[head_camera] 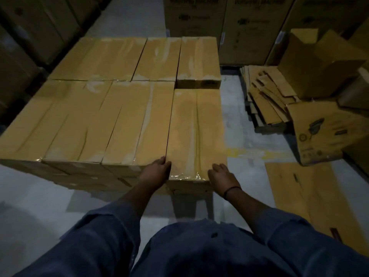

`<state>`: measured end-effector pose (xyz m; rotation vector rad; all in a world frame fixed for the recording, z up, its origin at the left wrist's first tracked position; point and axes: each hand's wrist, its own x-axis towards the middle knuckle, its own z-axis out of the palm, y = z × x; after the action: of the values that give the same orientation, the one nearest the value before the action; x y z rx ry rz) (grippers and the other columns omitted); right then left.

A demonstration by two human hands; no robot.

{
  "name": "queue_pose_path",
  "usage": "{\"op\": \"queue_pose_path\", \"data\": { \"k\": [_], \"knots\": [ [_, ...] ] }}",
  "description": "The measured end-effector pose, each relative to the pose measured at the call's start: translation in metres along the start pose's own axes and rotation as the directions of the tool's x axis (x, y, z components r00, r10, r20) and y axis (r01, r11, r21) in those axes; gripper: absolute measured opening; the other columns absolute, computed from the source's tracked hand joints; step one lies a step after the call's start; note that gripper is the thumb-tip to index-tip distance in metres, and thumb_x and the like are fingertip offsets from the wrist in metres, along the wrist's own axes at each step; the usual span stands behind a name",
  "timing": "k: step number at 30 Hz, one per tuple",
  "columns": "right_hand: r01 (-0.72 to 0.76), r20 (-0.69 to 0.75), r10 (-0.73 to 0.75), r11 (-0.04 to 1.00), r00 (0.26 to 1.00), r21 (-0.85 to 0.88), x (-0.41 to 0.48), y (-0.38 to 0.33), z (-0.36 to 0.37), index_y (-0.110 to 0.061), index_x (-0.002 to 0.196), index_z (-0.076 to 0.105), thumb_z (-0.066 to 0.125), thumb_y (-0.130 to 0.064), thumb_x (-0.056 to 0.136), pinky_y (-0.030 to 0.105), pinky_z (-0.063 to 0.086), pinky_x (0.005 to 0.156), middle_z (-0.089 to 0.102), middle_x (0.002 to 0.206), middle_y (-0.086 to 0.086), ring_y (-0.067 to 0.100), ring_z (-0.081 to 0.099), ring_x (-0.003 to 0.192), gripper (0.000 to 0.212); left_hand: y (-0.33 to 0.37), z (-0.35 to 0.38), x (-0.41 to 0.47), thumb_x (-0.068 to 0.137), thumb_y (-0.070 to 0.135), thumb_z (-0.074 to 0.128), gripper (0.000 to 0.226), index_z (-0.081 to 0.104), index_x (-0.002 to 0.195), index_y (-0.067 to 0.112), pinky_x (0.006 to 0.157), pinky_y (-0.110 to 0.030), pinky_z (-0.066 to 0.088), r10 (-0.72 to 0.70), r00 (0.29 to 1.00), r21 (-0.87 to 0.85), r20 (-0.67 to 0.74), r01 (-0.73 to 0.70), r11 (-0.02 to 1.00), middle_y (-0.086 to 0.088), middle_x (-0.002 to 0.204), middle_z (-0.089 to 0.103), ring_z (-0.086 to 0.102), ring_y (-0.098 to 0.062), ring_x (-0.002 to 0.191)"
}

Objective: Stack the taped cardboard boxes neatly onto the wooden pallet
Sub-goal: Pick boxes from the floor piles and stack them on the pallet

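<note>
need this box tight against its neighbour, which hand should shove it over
Probably the right hand: it sits at the free outer corner of the box. The left hand is at the seam against the neighbouring box.

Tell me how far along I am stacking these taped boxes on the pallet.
Mostly done: two rows of taped yellow-brown cardboard boxes form a level top layer. In hand: your left hand and right hand hold the near corners of the front-right box, which sits lower than the box behind it. Left: probably another box on it.
</note>
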<state>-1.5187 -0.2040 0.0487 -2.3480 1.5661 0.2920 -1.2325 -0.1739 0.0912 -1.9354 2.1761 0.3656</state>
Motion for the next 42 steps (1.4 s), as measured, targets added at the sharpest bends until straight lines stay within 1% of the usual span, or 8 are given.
{"op": "queue_pose_path", "data": {
  "k": [4,8,11,18,24,29,35,42],
  "knots": [
    [-0.047,-0.039,0.047,0.999,0.998,0.002,-0.004,-0.007,0.007,-0.019,0.115,0.056,0.052,-0.017,0.098,0.044,0.049,0.079,0.039,0.149,0.005,0.034,0.031,0.137,0.017,-0.007,0.002,-0.003,0.092,0.023,0.073,0.067,0.043,0.152,0.018,0.099,-0.043,0.055,0.03,0.999,0.012,-0.021,-0.03,0.999,-0.014,0.16,0.039,0.05,-0.032,0.136],
    [-0.019,-0.061,0.018,1.0,0.998,-0.017,-0.008,-0.003,0.005,-0.022,0.109,0.055,0.054,-0.017,0.097,0.042,0.052,0.073,0.046,0.132,0.003,0.031,0.037,0.126,0.013,-0.008,-0.001,0.0,0.096,0.022,0.068,0.054,0.049,0.146,0.016,0.094,-0.042,0.057,0.044,0.998,0.02,-0.037,-0.043,0.999,-0.014,0.153,0.046,0.056,-0.031,0.127],
    [-0.003,-0.072,0.001,1.0,0.997,-0.028,-0.01,-0.001,0.001,-0.023,0.107,0.057,0.053,-0.017,0.098,0.045,0.055,0.074,0.048,0.123,0.002,0.028,0.041,0.119,0.012,-0.009,0.003,0.001,0.094,0.022,0.071,0.055,0.05,0.144,0.017,0.092,-0.043,0.058,0.036,0.998,0.021,-0.042,-0.035,0.999,-0.013,0.155,0.046,0.057,-0.031,0.127],
    [0.014,-0.073,-0.016,0.999,0.997,-0.041,-0.008,0.001,-0.004,-0.022,0.112,0.058,0.051,-0.01,0.099,0.042,0.053,0.076,0.049,0.13,0.004,0.03,0.04,0.125,0.019,-0.009,0.006,0.005,0.093,0.021,0.072,0.05,0.052,0.139,0.017,0.086,-0.042,0.059,0.022,0.999,0.025,-0.047,-0.021,0.999,-0.013,0.152,0.048,0.06,-0.03,0.12],
    [0.031,-0.054,-0.035,0.998,0.998,-0.06,0.003,0.006,-0.012,-0.022,0.112,0.061,0.051,-0.009,0.099,0.045,0.053,0.08,0.05,0.124,0.005,0.029,0.041,0.121,0.021,-0.01,0.012,0.007,0.091,0.017,0.073,0.044,0.056,0.131,0.019,0.081,-0.041,0.06,0.011,0.997,0.002,-0.082,-0.011,1.0,-0.011,0.153,0.049,0.062,-0.029,0.118],
    [0.044,-0.048,-0.048,0.997,0.998,-0.07,0.013,0.008,-0.016,-0.022,0.108,0.062,0.053,-0.009,0.098,0.043,0.052,0.083,0.052,0.119,0.004,0.029,0.042,0.116,0.019,-0.009,0.011,0.011,0.087,0.014,0.075,0.027,0.062,0.108,0.024,0.069,-0.037,0.06,0.006,0.995,0.006,-0.103,-0.005,1.0,-0.004,0.125,0.062,0.065,-0.021,0.094],
    [0.038,-0.044,-0.041,0.998,0.998,-0.058,0.019,0.01,-0.02,-0.022,0.111,0.062,0.051,-0.01,0.099,0.044,0.052,0.085,0.051,0.121,0.004,0.029,0.042,0.117,0.02,-0.002,0.009,0.014,0.093,0.011,0.068,0.028,0.063,0.119,0.02,0.068,-0.036,0.06,-0.008,0.992,0.067,-0.125,0.016,0.998,-0.004,0.116,0.065,0.067,-0.021,0.088],
    [0.038,-0.033,-0.041,0.997,0.999,-0.064,0.029,0.014,-0.024,-0.022,0.112,0.063,0.052,-0.009,0.099,0.044,0.053,0.085,0.052,0.119,0.004,0.028,0.043,0.117,0.021,-0.003,0.008,0.021,0.1,0.019,0.061,0.019,0.067,0.118,0.021,0.069,-0.034,0.06,-0.006,0.989,0.103,-0.149,0.021,0.994,-0.001,0.106,0.068,0.068,-0.019,0.08]
  ]
}}
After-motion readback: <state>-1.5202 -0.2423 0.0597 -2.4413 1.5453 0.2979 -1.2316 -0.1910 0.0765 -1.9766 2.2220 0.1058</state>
